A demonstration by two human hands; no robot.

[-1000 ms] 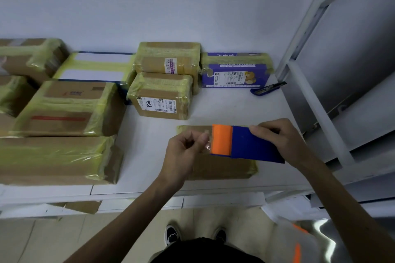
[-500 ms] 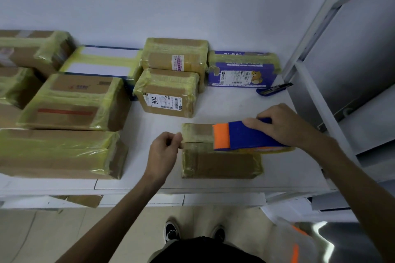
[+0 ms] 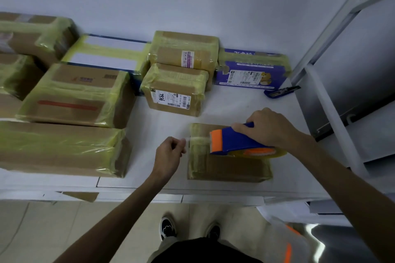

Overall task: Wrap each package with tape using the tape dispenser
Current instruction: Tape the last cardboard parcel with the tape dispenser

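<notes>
Small package near the table's front edge, tape dispenser on top.
Right hand grips the dispenser; left hand pinches the tape end just past the package's left edge. White tabletop separates it from wrapped boxes behind and left.

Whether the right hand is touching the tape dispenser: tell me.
Touching. The head view shows the right hand with fingers curled over the blue tape dispenser, gripping it.
</notes>
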